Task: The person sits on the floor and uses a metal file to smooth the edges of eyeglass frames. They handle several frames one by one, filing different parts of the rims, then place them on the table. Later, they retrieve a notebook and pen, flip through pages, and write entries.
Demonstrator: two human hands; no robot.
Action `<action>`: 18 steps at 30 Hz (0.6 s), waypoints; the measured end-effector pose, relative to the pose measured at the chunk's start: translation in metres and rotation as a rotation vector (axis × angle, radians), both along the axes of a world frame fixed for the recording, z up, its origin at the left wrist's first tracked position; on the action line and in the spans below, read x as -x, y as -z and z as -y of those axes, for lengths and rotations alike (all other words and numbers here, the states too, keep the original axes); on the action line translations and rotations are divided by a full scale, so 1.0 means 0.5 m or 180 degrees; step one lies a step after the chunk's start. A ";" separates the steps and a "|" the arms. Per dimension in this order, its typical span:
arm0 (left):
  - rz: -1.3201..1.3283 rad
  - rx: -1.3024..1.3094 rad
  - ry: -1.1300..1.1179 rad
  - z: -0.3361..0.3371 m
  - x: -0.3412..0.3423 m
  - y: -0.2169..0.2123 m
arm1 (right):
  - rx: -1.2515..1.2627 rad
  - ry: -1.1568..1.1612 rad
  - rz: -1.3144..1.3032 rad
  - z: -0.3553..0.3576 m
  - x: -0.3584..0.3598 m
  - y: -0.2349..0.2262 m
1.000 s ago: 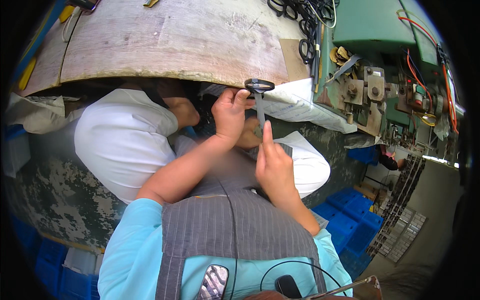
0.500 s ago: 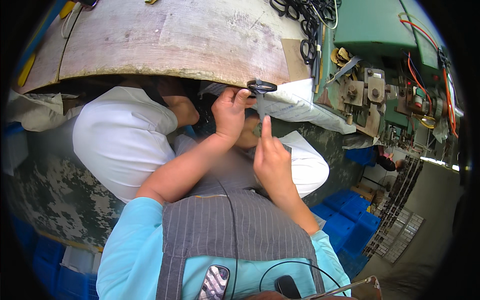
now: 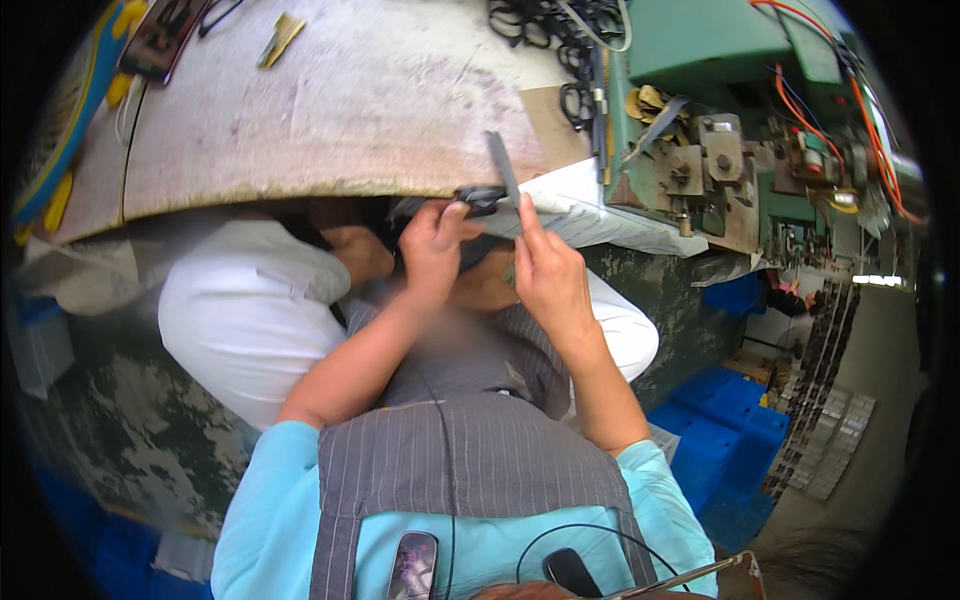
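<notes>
A pair of scissors [image 3: 495,185] was held at the worktop [image 3: 340,110] edge, its black handle pinched by the left hand [image 3: 432,250], the right hand [image 3: 548,275] fingers closed on the blade (best kept steady, probably).

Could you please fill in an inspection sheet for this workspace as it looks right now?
Surface: worn wooden bench top, curved front edge, mostly bare in the middle.
Job's things: black-handled scissors, dark blade pointing up, at the bench edge.
Clutter: pile of black scissors at the far edge; brass piece; white sack.
Grippers: left hand grips the scissors' handle; right hand touches by the blade.
Cables: orange wires on the green machine; black cord on the chest.
Surroundings: blue crates on the floor.
</notes>
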State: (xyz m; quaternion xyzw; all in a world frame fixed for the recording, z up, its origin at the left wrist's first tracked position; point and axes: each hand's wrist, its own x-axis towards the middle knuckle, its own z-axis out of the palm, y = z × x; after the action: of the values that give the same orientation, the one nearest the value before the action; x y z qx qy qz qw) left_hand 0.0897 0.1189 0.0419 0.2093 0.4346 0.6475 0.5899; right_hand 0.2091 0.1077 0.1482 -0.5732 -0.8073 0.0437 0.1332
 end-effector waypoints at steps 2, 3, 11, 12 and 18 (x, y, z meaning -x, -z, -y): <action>-0.0900 -0.0160 0.0107 0.023 0.016 0.036 | -0.0118 -0.0134 -0.0073 -0.064 -0.006 -0.013; -0.1339 -0.0018 0.0371 0.034 0.017 0.062 | -0.0158 -0.0135 -0.0078 -0.099 -0.005 -0.029; -0.3697 0.0043 0.2002 0.061 0.051 0.335 | -0.1814 -0.0657 -0.0442 -0.179 -0.010 -0.080; -0.3806 -0.0262 0.1537 0.058 0.050 0.356 | -0.1075 -0.0663 -0.1095 -0.142 -0.024 -0.060; -0.1075 0.2178 0.2078 0.024 0.036 0.374 | -0.0765 -0.0330 -0.1256 0.026 -0.093 0.022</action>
State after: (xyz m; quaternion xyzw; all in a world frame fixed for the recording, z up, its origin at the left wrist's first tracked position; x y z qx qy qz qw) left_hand 0.0718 0.1068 -0.1449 0.2308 0.6233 0.2065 0.7180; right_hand 0.2558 0.0949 0.1371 -0.4914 -0.7934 0.0653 0.3532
